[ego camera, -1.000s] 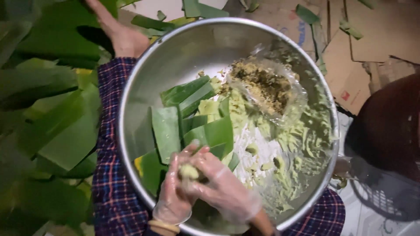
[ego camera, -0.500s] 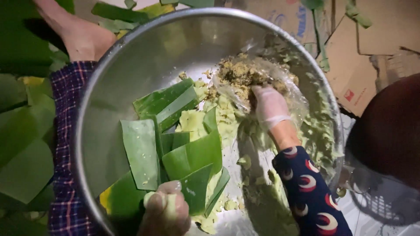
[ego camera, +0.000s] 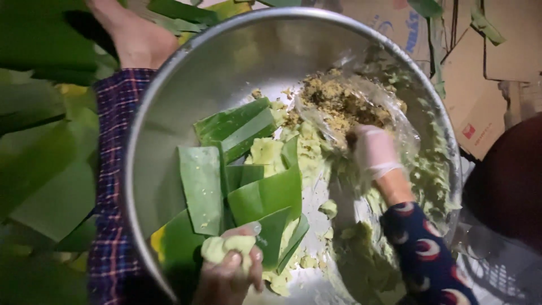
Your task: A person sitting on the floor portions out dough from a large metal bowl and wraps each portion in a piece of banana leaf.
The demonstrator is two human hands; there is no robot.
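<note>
**Hands working dough in a steel bowl**

Flattened cardboard [ego camera: 485, 73] covers the floor at upper right, and green banana leaves [ego camera: 45, 169] lie heaped along the left. Between them sits a large steel bowl [ego camera: 226, 56], seen from straight above.

Inside the bowl, cut leaf strips [ego camera: 226, 169] are stacked left of centre, overlapping one another. Pale green dough [ego camera: 293, 152] is smeared and crumbled across the middle and the right wall. A darker, crumbly filling [ego camera: 339, 101] sits on a clear plastic sheet [ego camera: 395, 113] near the far rim.

At the near rim, the left hand [ego camera: 228, 277] is closed around a lump [ego camera: 226, 247] of pale green dough, thumb and fingers wrapped over it, just beside the lowest leaf strips.

The right hand [ego camera: 374, 153] wears a thin clear glove and a dark blue sleeve with crescent shapes. It is pressed into the dough at the edge of the filling, fingers curled downward; whether its grip holds anything cannot be told.

A bare foot [ego camera: 135, 39] rests against the bowl's far left rim, above a plaid trouser leg [ego camera: 113, 181] running along the bowl's left side.
</note>
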